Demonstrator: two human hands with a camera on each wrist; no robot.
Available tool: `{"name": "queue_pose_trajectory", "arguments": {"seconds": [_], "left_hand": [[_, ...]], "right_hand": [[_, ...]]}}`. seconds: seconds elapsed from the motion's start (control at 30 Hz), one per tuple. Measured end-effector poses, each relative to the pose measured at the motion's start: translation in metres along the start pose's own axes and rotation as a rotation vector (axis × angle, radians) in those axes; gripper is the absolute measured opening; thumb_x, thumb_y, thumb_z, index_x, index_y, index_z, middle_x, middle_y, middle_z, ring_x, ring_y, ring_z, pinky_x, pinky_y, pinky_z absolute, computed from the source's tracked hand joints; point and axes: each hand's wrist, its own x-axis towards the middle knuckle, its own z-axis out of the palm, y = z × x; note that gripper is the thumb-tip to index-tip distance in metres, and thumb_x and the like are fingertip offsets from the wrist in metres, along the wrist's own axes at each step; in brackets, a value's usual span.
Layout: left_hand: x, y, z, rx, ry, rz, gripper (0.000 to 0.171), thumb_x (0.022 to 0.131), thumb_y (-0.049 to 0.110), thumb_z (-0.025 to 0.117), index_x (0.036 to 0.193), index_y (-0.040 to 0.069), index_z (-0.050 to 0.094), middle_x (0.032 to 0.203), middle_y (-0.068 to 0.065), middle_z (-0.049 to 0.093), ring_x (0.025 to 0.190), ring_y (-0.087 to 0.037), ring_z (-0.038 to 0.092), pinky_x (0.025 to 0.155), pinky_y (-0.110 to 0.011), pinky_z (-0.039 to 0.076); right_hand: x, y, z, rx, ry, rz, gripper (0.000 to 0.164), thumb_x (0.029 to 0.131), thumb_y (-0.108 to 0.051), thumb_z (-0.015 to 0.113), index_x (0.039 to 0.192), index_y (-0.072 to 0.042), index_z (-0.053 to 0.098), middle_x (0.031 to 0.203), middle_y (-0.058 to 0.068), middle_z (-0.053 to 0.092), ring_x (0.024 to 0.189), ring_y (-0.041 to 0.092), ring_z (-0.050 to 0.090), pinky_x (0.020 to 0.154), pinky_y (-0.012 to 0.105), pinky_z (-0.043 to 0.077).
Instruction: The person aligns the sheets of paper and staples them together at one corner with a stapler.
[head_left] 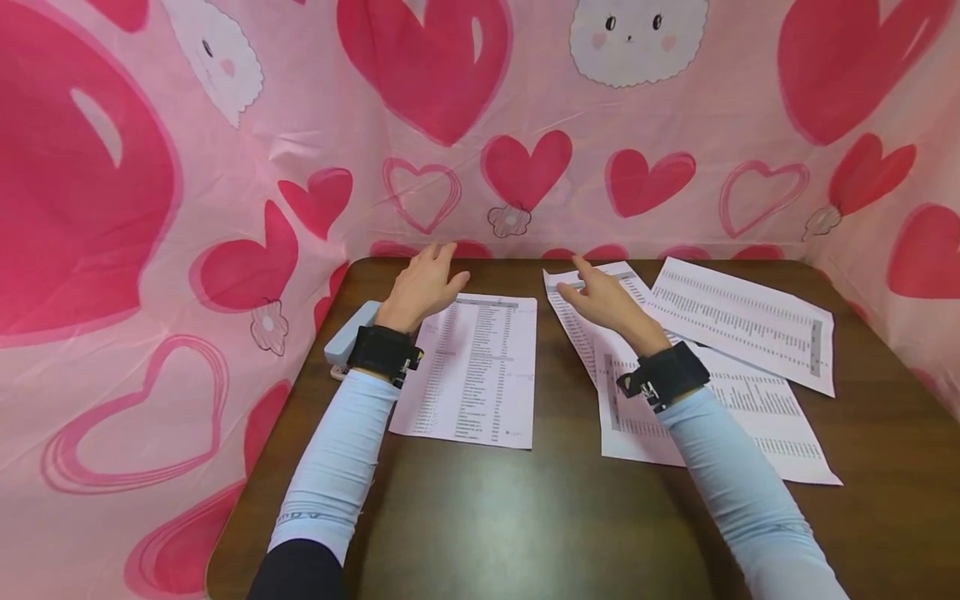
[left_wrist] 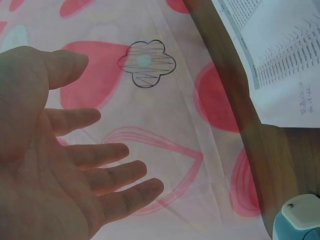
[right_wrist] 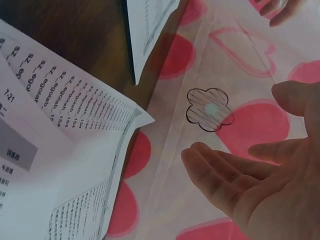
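My left hand (head_left: 424, 287) hovers over the top left of a printed sheet (head_left: 480, 383), its fingers spread and holding nothing. Close to that wrist lies a light blue stapler-like object (head_left: 352, 333), partly hidden behind the hand and wrist band. My right hand (head_left: 603, 300) is held above several overlapping printed sheets (head_left: 720, 400), fingers extended and nothing in the grasp. In the left wrist view the left palm (left_wrist: 45, 165) shows with its fingers apart. The right wrist view shows the right hand (right_wrist: 270, 175) with relaxed fingers, apart from the paper.
A brown wooden table (head_left: 480, 517) carries the papers. Another printed sheet (head_left: 750, 321) lies at the far right, overlapping the pile. Pink cloth (head_left: 525, 108) with hearts hangs behind and along both sides of the table.
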Motion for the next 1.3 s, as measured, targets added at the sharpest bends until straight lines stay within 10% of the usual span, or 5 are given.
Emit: {"name": "queue_pose_trajectory", "arguments": {"seconds": [0.33,0.67,1.3], "left_hand": [[0.0,-0.009,0.002,-0.01,0.007,-0.016,0.068,0.098,0.04,0.051,0.153,0.01,0.027,0.156,-0.019,0.032,0.14,-0.04,0.036,0.113,-0.057,0.033],[0.001,-0.01,0.005,-0.014,0.006,-0.042,0.068,0.098,0.04,0.051,0.153,0.009,0.027,0.155,-0.019,0.033,0.139,-0.038,0.038,0.111,-0.057,0.035],[-0.003,-0.019,0.014,-0.028,-0.048,-0.108,0.066,0.098,0.04,0.051,0.152,0.009,0.029,0.148,-0.022,0.041,0.131,-0.04,0.046,0.108,-0.059,0.037]], "right_hand": [[0.004,-0.002,0.006,0.035,-0.021,0.062,0.075,0.097,-0.041,0.049,0.155,-0.003,0.02,0.138,0.028,0.052,0.123,0.041,0.054,0.105,0.054,0.043],[0.004,0.0,0.011,0.158,-0.031,0.07,0.073,0.098,-0.038,0.051,0.155,-0.003,0.021,0.128,0.028,0.06,0.09,0.039,0.069,0.069,0.035,0.058],[0.007,0.002,0.033,0.198,-0.123,0.13,0.071,0.099,-0.037,0.052,0.155,-0.006,0.022,0.112,0.024,0.063,0.07,0.026,0.068,0.065,0.032,0.058]]}}
